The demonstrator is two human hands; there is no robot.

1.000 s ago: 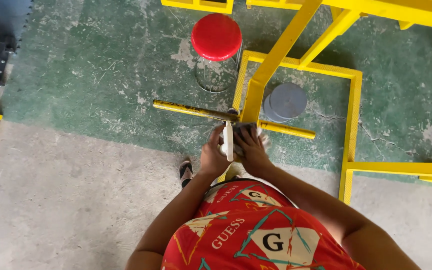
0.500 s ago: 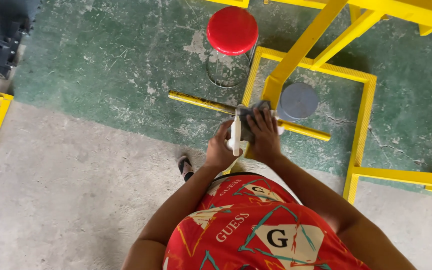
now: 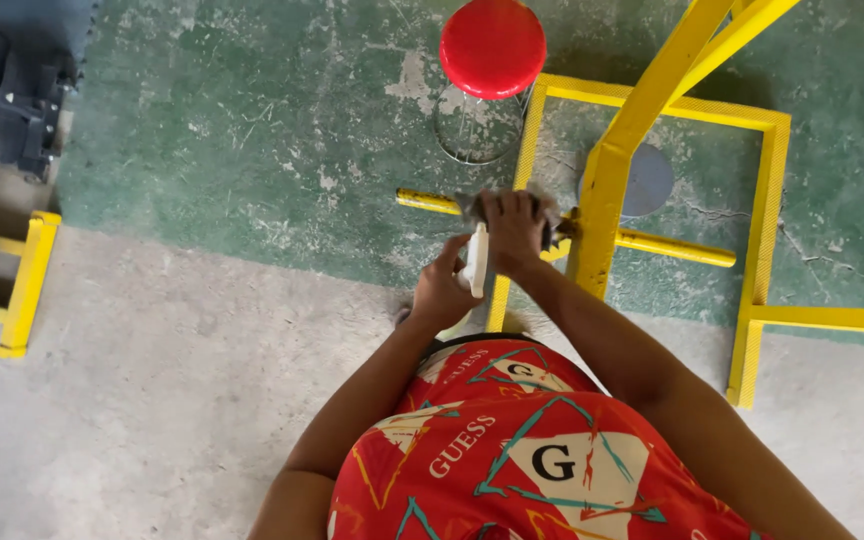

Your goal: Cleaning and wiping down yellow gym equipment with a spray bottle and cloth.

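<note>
The right hand is closed over a grey cloth, which has been shifted leftward along the yellow bar, away from the upright post. A white bottle is gripped in the left hand. A red stool is noted beyond.

From my feed: yellow bar is painted metal w/ chipped, scuffed patches, rag is soft grey cloth, white bottle smooth plastic, stool seat glossy red, floor rough concrete w/ worn green paint.
</note>
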